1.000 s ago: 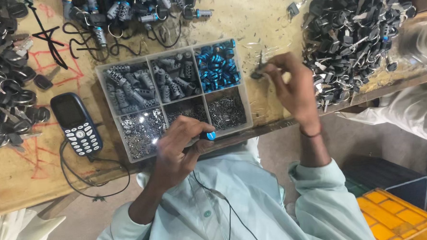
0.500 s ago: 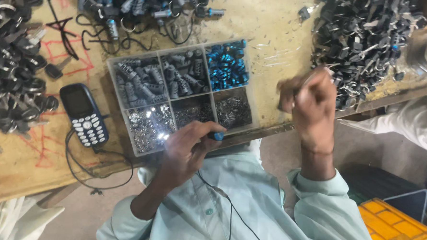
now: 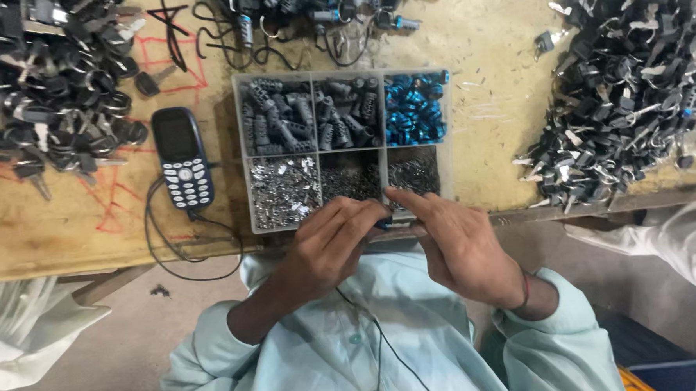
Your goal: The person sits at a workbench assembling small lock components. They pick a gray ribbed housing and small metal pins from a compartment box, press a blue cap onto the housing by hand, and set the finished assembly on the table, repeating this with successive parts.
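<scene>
Blue-tipped part point(image 3: 384, 224) is sitting pinched between the curled left hand point(image 3: 331, 247) fingers, touching the right hand point(image 3: 456, 245) extended fingertips, just beside the compartment tray point(image 3: 241, 157) front edge.

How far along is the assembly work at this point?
Seemingly done: a large pile of dark parts lies on the bench's right side. In hand: left hand and right hand meet over the parts tray's near edge, pinching a small blue piece. Left: the tray is well stocked, and loose keys lie heaped left.
</scene>
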A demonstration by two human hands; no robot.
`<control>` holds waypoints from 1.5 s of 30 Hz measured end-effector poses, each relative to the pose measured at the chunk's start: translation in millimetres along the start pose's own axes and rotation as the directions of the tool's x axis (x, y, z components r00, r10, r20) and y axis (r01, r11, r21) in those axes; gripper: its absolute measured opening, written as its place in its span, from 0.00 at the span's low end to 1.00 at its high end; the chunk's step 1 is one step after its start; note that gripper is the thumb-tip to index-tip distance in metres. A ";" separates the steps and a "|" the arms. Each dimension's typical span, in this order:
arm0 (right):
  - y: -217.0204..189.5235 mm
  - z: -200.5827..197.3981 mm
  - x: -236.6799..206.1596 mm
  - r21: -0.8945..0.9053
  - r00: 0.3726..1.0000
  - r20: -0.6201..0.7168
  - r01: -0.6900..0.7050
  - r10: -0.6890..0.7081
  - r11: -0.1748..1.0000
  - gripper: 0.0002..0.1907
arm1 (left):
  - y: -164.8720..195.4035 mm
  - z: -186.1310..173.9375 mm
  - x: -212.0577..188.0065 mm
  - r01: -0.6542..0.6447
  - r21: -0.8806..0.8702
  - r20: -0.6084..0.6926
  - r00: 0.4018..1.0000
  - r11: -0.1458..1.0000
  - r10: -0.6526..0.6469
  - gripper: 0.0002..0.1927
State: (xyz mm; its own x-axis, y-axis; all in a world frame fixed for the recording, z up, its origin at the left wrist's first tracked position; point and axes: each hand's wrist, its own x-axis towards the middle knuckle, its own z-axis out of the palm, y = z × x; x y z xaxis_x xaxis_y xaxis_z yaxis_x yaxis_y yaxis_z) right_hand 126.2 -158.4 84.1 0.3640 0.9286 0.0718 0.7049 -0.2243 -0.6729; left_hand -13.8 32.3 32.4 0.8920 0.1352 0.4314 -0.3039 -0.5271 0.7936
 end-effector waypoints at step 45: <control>33.4 61.8 62.0 -0.272 0.983 0.184 0.059 -0.009 0.960 0.08 | -29.4 -17.5 -29.1 0.412 0.576 -0.013 0.868 0.706 -0.496 0.07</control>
State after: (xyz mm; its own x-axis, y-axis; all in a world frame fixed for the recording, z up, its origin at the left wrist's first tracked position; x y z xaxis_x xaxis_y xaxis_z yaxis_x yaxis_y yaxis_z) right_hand 134.7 -90.1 20.5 0.2397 0.9691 -0.0589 0.8644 -0.2406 -0.4414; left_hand -36.7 58.5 4.0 0.9207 0.3900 -0.0129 0.3456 -0.7998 0.4907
